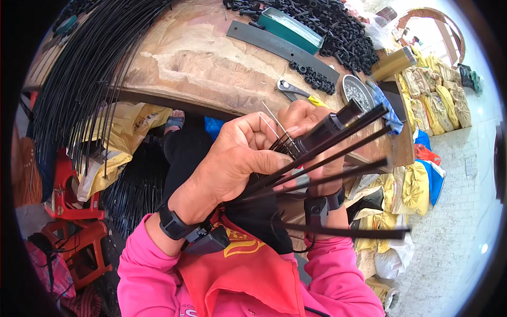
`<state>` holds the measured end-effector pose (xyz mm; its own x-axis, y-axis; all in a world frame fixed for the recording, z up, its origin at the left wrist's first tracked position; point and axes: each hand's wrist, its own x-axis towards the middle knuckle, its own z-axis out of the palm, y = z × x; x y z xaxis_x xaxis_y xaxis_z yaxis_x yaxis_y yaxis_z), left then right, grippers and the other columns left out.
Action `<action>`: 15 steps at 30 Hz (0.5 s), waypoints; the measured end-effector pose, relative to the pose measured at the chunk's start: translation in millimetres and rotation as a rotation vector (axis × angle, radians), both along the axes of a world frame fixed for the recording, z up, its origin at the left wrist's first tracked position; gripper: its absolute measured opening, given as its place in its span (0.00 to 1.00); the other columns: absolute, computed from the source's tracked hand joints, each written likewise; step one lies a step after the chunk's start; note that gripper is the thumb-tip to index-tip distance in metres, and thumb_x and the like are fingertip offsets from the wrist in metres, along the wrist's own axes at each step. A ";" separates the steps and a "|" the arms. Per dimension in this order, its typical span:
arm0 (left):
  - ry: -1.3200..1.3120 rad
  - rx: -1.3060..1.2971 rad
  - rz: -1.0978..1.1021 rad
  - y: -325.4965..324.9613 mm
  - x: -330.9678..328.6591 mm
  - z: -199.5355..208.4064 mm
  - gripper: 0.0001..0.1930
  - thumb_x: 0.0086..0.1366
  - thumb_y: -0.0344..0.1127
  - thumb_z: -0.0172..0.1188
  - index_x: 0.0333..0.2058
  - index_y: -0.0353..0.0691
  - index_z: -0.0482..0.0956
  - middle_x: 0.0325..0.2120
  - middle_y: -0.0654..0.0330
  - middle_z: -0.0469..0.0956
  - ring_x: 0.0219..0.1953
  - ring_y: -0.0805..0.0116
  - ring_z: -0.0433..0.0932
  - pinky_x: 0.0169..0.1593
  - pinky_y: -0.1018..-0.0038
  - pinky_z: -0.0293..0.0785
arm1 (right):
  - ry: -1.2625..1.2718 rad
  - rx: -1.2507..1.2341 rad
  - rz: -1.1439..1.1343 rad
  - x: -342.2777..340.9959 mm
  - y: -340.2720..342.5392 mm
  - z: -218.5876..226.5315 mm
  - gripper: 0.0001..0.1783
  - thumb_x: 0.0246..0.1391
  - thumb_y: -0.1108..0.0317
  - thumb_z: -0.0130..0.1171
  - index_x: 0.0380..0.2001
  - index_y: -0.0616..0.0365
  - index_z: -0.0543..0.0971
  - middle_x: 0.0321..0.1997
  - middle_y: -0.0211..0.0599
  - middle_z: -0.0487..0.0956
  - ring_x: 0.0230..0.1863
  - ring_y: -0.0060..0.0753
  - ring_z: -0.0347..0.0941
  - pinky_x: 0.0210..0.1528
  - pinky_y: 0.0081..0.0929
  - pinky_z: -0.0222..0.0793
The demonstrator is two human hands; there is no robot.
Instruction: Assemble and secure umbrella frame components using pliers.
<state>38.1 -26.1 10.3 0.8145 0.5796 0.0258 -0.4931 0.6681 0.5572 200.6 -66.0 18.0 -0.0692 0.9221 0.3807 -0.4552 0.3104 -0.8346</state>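
Observation:
My left hand [227, 156] is closed, thumb and fingers pinching a bunch of thin black rods [338, 174] that fan out to the right. Two thin bare wires [272, 119] stick up between my hands. My right hand [303, 117] is curled against a black ribbed plastic tube [322, 132], which lies among the rods and points up to the right. Part of that hand's grip is hidden behind the tube and rods. Both hands meet just in front of the table's near edge.
Pliers with yellow handles [298, 92] and a round dish of small shiny pieces [357, 92] lie on the wooden table [195, 63]. Behind are a grey metal bar [280, 47], a green box [290, 30] and heaped black plastic parts [343, 39]. Long black rods [95, 58] overhang the left edge.

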 end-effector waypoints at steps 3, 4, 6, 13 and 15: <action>0.018 0.031 -0.074 3.4 -4.0 0.7 0.18 0.49 0.17 0.63 0.40 0.29 0.72 0.32 0.55 0.78 0.26 0.71 0.78 0.33 0.78 0.77 | -0.128 0.098 -0.028 -5.9 7.3 6.8 0.22 0.25 0.69 0.75 0.26 0.69 0.77 0.40 0.50 0.75 0.37 0.35 0.74 0.36 0.28 0.72; 0.020 0.030 -0.077 3.7 -6.3 1.2 0.18 0.49 0.17 0.63 0.40 0.29 0.72 0.32 0.55 0.78 0.26 0.71 0.78 0.33 0.78 0.77 | -0.139 0.165 -0.103 -9.1 7.4 8.2 0.23 0.27 0.66 0.75 0.26 0.69 0.78 0.43 0.52 0.74 0.41 0.37 0.73 0.39 0.29 0.72; -0.009 0.056 -0.148 2.2 -9.2 5.6 0.19 0.52 0.18 0.61 0.44 0.28 0.72 0.35 0.53 0.78 0.29 0.71 0.78 0.36 0.79 0.77 | -0.239 0.173 -0.062 -0.2 8.2 6.6 0.24 0.34 0.58 0.72 0.28 0.69 0.79 0.50 0.53 0.71 0.46 0.38 0.70 0.43 0.30 0.70; 0.067 0.264 -0.042 -1.1 2.4 4.3 0.17 0.56 0.29 0.59 0.44 0.27 0.74 0.32 0.53 0.79 0.29 0.72 0.78 0.36 0.79 0.75 | -0.567 0.247 -0.458 12.9 -2.0 26.7 0.20 0.46 0.62 0.65 0.33 0.72 0.78 0.41 0.47 0.76 0.42 0.32 0.73 0.40 0.24 0.70; 0.109 0.304 0.131 -6.5 11.1 4.5 0.15 0.57 0.24 0.57 0.45 0.28 0.74 0.35 0.56 0.79 0.34 0.76 0.77 0.39 0.81 0.74 | -0.553 0.114 -0.562 6.2 -19.8 39.5 0.17 0.44 0.66 0.66 0.32 0.71 0.78 0.38 0.44 0.77 0.37 0.29 0.73 0.36 0.21 0.70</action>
